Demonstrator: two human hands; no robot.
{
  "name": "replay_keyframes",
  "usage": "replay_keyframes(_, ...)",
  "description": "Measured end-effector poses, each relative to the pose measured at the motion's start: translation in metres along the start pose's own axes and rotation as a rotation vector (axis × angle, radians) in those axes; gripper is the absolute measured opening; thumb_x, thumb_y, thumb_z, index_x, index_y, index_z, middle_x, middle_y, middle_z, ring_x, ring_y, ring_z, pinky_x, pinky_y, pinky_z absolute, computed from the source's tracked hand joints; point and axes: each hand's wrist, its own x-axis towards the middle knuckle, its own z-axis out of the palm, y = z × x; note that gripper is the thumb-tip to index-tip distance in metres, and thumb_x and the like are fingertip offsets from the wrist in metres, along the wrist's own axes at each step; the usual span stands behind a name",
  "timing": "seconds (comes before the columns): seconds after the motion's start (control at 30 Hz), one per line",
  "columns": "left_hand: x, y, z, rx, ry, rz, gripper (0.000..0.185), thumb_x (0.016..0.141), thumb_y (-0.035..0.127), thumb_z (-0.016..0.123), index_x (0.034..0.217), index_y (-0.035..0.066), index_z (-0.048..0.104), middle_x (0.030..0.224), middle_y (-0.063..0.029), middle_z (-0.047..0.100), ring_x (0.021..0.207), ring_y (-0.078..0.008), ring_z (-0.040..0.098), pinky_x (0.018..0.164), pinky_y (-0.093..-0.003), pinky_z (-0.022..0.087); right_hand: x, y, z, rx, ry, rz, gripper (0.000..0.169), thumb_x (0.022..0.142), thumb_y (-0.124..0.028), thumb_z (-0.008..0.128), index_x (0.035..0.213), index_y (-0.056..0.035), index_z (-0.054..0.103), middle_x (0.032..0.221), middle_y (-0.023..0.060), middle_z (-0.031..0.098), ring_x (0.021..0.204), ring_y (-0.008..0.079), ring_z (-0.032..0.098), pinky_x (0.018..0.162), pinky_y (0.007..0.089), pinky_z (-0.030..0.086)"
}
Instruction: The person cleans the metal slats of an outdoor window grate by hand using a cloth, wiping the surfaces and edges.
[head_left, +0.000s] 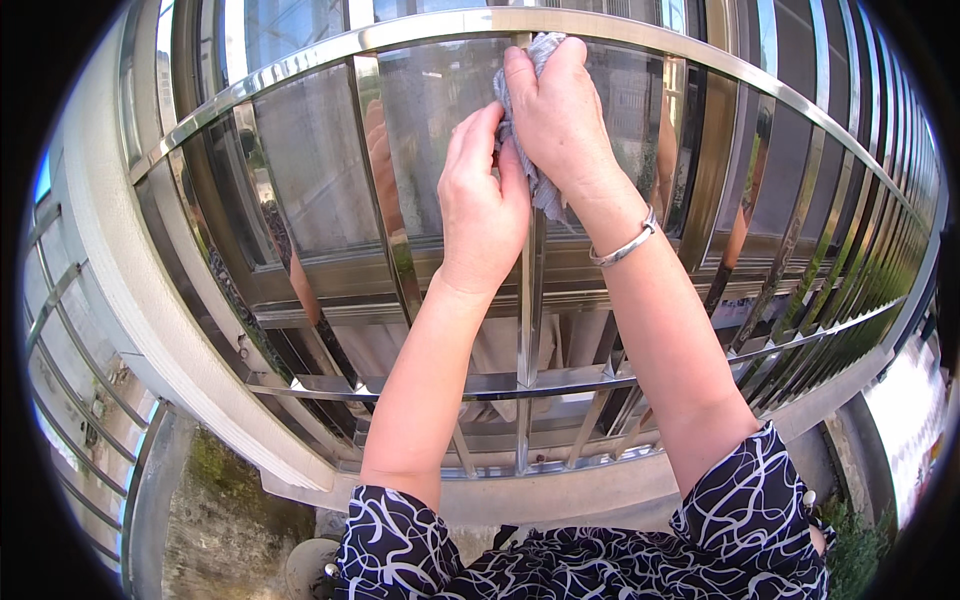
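A grey cloth (549, 201) is wrapped about one upright bar (530, 300) of a shiny metal window grille, just below its upper crossbar (450, 28). My right hand (566, 116) grips the cloth from the right, thumb and knuckles near the crossbar. Slightly lower, my left hand (484, 191) closes around the same cloth and bar from the left. The fingers partly hide the cloth and the bar beneath it. A silver bangle (624, 247) sits on my right wrist.
Behind the grille is a window with glass panes (315, 165) in brown metal frames. A lower crossbar (562, 384) spans the bars above a stone sill (525, 499). A pale wall edge (112, 247) and another railing (75, 360) stand left; plants (859, 551) grow lower right.
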Motion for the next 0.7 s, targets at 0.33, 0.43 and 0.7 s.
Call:
replay_keyframes(0.33, -0.052, -0.005, -0.034, 0.055, -0.125, 0.036, 0.024, 0.081, -0.009, 0.055, 0.104, -0.003, 0.058, 0.099, -0.0155, 0.061, 0.087, -0.0267, 0.061, 0.076, -0.0324, 0.049, -0.073, 0.005, -0.002, -0.312, 0.084, -0.231, 0.033, 0.085, -0.015, 0.061, 0.107, 0.0035, 0.045, 0.095, 0.0238, 0.057, 0.085, 0.0402, 0.058, 0.07, 0.0444, 0.048)
replay_keyframes(0.43, -0.04, 0.001, -0.041, 0.043, -0.089, 0.077, 0.024, 0.08, -0.01, 0.056, 0.104, -0.004, 0.058, 0.098, -0.0158, 0.061, 0.086, -0.0269, 0.061, 0.075, -0.0322, 0.049, -0.065, -0.013, -0.002, -0.29, 0.238, -0.375, 0.035, 0.081, -0.011, 0.065, 0.109, 0.0038, 0.05, 0.101, 0.0206, 0.054, 0.088, 0.0361, 0.056, 0.071, 0.0407, 0.048)
replay_keyframes(0.7, 0.007, -0.004, -0.072, 0.27, 0.138, 0.247, 0.026, 0.083, -0.006, 0.057, 0.109, -0.002, 0.058, 0.102, -0.0153, 0.061, 0.093, -0.027, 0.061, 0.08, -0.0334, 0.048, -0.017, -0.04, 0.047, 0.341, 0.308, -0.186, 0.028, 0.09, -0.02, 0.059, 0.103, 0.0028, 0.049, 0.094, 0.0176, 0.057, 0.084, 0.0318, 0.056, 0.075, 0.0374, 0.046)
